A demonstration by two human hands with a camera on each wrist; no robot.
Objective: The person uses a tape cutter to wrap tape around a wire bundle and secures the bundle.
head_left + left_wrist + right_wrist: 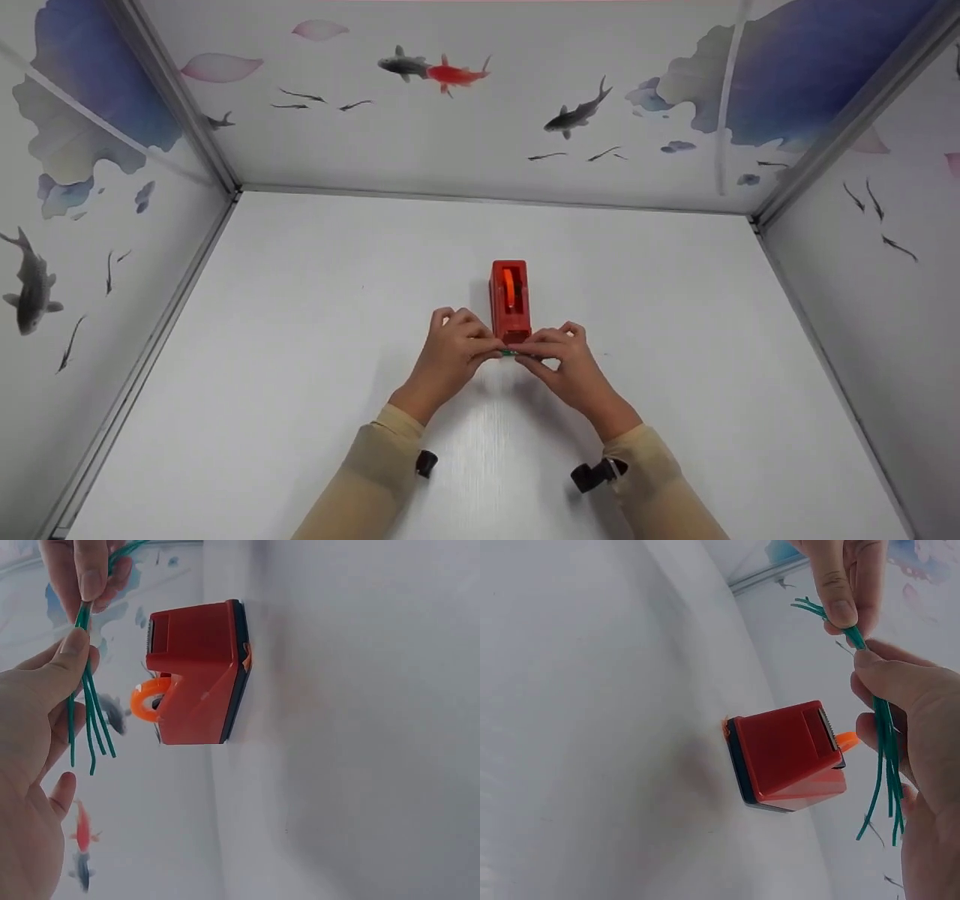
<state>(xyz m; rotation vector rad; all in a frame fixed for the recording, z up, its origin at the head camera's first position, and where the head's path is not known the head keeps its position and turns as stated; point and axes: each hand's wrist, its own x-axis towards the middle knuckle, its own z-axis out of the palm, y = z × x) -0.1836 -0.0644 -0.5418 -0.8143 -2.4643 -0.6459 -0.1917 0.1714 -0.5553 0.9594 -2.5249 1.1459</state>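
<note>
A bundle of thin green strands (91, 705) is stretched between both hands, just in front of a red tape dispenser (513, 324). My left hand (450, 351) pinches one part of the bundle between thumb and fingers. Close beside it, my right hand (568, 367) pinches the neighbouring part, the two sets of fingertips nearly meeting. Loose strand ends (889, 772) fan out past the right hand in the right wrist view, and others stick out beyond the left. The fingers hide the bundle's middle. Whether tape is wrapped there cannot be told.
An orange ring (509, 289) sits in the dispenser, whose serrated cutting edge (828, 729) shows in the right wrist view. The white tabletop (337, 285) is bounded by walls (480, 150) printed with fish and leaves. Dark wrist cameras (592, 475) are strapped to both sleeves.
</note>
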